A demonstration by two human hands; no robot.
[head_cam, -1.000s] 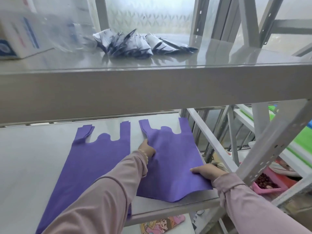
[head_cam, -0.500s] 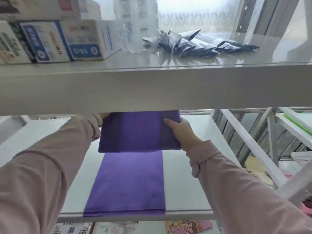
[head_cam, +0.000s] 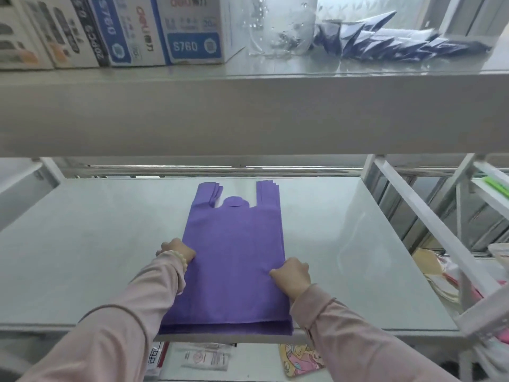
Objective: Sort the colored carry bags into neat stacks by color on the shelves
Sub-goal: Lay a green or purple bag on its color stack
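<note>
From the head camera, looking down past the lip of the upper shelf (head_cam: pixel 248 114), I see my two hands at the sides of the purple bag stack (head_cam: pixel 234 257) on the lower shelf (head_cam: pixel 82 244). The stack lies flat near the middle of that shelf, handles pointing away from me, its bottom edge right at the shelf's front rim. The handle loops fan out a little at the far end, so several layers show there.

My left hand (head_cam: pixel 176 250) is curled against the stack's left edge, fingers bent in and knuckles up — whether they pinch the fabric or only press against it I cannot tell. A pale bead bracelet (head_cam: pixel 176 257) sits at that wrist, above the pink sleeve (head_cam: pixel 124 321).

My right hand (head_cam: pixel 292 275) rests at the right edge, thumb lying on top of the purple fabric, the other fingers folded beside or under the edge; a true grip is not visible.

On the upper shelf stand printed boxes (head_cam: pixel 165 31) at the left, a clear plastic container (head_cam: pixel 281 23) near the middle, and a heap of dark blue packets (head_cam: pixel 385 40) to the right. Below the lower shelf, some printed packages (head_cam: pixel 203 357) show.
</note>
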